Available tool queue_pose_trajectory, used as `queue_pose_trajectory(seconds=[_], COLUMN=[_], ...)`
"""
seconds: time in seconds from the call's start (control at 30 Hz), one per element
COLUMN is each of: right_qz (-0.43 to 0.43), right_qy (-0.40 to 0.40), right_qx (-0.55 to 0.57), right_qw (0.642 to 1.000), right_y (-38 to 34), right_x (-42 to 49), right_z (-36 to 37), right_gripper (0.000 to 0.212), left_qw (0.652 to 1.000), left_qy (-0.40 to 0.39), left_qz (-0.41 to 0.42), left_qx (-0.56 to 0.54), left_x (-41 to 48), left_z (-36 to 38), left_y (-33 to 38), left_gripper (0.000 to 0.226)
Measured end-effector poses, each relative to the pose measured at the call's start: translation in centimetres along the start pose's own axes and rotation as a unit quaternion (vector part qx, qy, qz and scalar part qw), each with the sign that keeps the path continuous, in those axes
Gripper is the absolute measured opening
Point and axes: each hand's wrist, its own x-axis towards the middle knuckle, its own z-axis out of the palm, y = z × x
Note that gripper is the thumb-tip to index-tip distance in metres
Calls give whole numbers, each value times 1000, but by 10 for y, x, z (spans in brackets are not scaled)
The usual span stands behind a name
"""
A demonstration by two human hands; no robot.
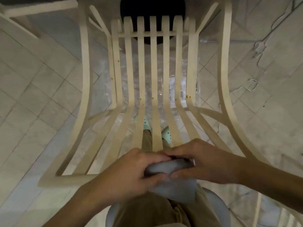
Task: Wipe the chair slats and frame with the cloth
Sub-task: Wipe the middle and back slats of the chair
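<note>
— Where's the cloth?
— The grey-blue cloth is bunched at the near edge of the cream chair, just past the middle slats.
— And the hands?
— The left hand grips it with curled fingers, and the right hand pinches its top. It may be touching the frame, but the hands hide that.
— Underneath?
— A crinkled plastic sheet lies on the tiled floor.

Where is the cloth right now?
Head view, lower centre: the cloth is held between the left hand and right hand, at the near edge of the chair.
</note>
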Motion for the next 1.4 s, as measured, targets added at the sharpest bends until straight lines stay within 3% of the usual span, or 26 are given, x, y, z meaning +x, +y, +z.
queue_pose_trajectory(seconds=[0.13,0.37,0.53,0.7,0.8,0.9,1.03,1.17,1.4], right_qz=[-47,-45,-14,63,144,185,164,117,15], right_qy=[58,85,116,135,87,57,42,39,13], right_qx=[-86,-144,-236,-257,-301,-341,-328,-255,-218], right_qw=[993,985,965,955,939,920,929,959,976], right_y=[-12,7,48,106,143,156,141,108,44], right_x=[13,55,85,137,174,199,192,147,75], right_z=[17,26,14,-9,-19,-23,-18,-14,0], right_gripper=[37,7,7,25,47,35,44,42,15], left_qw=[994,957,951,941,937,939,955,956,950], left_qy=[109,275,263,279,288,293,258,205,165], left_qz=[21,-5,-24,-26,-1,21,31,-12,-72], left_qx=[21,88,163,190,200,180,142,208,256], left_x=[-34,-54,-64,-67,-67,-69,-78,-95,-84], left_z=[6,2,-1,5,8,5,-1,-8,-12], left_y=[-16,-42,-52,-62,-62,-60,-64,-75,-75], left_gripper=[37,32,26,31,30,30,28,44,68])
